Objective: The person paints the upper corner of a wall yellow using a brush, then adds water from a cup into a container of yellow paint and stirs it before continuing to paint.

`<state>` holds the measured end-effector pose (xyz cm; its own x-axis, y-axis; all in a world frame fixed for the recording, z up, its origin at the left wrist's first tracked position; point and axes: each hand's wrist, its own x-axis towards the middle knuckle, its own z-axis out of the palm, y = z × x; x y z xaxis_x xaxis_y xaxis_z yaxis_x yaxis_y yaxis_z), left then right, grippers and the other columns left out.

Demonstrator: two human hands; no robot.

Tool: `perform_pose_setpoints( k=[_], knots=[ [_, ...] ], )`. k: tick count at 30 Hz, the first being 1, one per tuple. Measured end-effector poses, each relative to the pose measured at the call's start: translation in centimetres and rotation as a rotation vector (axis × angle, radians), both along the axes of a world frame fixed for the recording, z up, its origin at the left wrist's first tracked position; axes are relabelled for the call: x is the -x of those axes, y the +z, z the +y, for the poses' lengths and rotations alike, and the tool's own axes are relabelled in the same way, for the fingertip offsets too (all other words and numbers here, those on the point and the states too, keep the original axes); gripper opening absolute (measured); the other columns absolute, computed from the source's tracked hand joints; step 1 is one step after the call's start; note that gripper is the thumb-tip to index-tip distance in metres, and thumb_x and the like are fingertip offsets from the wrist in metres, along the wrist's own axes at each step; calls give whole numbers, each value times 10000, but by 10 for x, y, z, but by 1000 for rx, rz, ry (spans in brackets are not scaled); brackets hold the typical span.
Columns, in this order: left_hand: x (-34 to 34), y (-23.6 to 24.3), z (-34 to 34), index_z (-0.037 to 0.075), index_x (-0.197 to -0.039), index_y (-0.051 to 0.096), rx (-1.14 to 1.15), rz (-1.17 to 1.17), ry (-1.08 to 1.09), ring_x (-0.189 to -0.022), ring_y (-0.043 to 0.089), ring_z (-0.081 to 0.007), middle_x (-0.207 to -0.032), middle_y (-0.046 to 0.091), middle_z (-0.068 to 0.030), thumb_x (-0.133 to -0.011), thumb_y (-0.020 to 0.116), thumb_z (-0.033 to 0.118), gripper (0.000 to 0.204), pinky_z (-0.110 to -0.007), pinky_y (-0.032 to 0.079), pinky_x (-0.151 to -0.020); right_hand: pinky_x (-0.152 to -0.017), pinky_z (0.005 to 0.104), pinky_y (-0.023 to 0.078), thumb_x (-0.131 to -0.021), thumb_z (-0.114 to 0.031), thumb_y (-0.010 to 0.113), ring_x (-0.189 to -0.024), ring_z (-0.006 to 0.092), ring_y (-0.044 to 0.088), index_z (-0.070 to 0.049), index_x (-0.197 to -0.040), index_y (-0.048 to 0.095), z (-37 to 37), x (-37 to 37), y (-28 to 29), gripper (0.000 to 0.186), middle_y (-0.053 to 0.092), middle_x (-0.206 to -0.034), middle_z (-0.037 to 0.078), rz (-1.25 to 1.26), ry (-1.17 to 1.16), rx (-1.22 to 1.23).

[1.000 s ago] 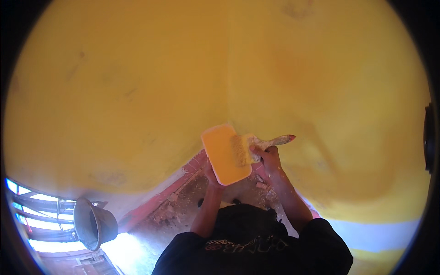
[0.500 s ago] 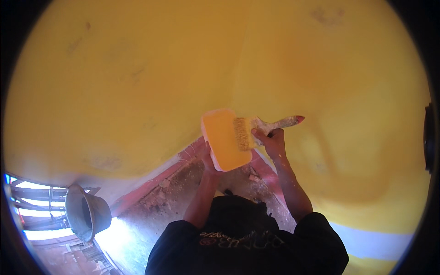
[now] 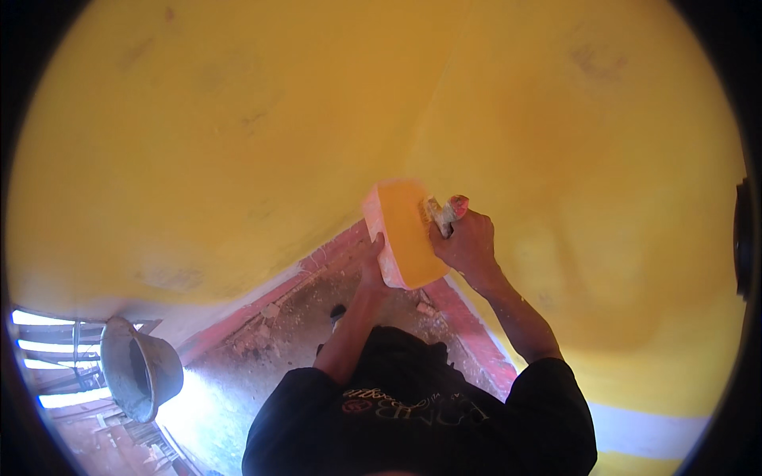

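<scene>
My left hand point(image 3: 376, 262) grips the left side of a pinkish plastic tub point(image 3: 375, 216), its thumb against the outer wall. Orange-yellow paint point(image 3: 406, 238) shows inside the tub. My right hand point(image 3: 468, 244) is closed around a wide paintbrush point(image 3: 444, 213) at the tub's right edge. The brush handle has a red tip and paint smears, and it points up toward the camera. Its bristles are mostly hidden behind the hand and handle.
Yellow painted walls point(image 3: 262, 143) meet in a corner ahead, above a reddish skirting strip point(image 3: 262, 297). A spattered floor point(image 3: 278, 341) lies below. At the lower left, a grey bucket point(image 3: 143, 371) stands beside a bright slatted opening point(image 3: 59, 349).
The paintbrush has turned from lying sideways to having its handle tilted up, with my right hand rotated over it. The tub has shifted slightly right and tipped.
</scene>
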<state>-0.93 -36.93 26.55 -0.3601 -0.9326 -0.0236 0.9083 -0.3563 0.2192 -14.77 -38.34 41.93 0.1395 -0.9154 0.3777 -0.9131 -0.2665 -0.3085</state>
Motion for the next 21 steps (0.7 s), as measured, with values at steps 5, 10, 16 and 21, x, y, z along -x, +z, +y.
perform_pose_setpoints(
  k=[5, 10, 16, 21],
  knots=[
    [0, -11, -10, 30, -1381, 377, 55, 135, -32, -1169, 550, -292, -1316, 524, -139, -948, 459, 475, 626, -434, 456, -988, -516, 431, 486, -706, -225, 689, -540, 355, 609, -6, -632, 575, -8, 2, 3, 258, 589, -581, 168, -45, -31, -51],
    [-3, 5, -19, 39, -1399, 357, 90, -11, 11, -1208, 516, -300, -1352, 493, -142, -937, 461, 490, 653, -445, 436, -1008, -456, 313, 428, -703, -228, 767, -445, 184, 574, 3, -617, 622, -16, 18, 3, 286, 570, -496, 90, -225, -69, -114],
    [-4, 3, -19, 67, -1412, 353, 410, -325, 197, -1222, 499, -296, -1366, 481, -126, -949, 387, 520, 648, -446, 429, -1011, -450, 249, 382, -743, -217, 781, -483, 85, 515, 20, -734, 675, -30, 38, -15, 259, 593, -584, 10, -696, -178, -407],
    [-8, -8, -23, 49, -1370, 408, 338, -130, 220, -1161, 545, -267, -1314, 526, -112, -977, 394, 419, 540, -420, 478, -948, -469, 264, 371, -762, -219, 768, -539, 82, 504, 31, -764, 653, -67, 51, -35, 275, 588, -639, 9, -1160, -187, -258]
  ],
)
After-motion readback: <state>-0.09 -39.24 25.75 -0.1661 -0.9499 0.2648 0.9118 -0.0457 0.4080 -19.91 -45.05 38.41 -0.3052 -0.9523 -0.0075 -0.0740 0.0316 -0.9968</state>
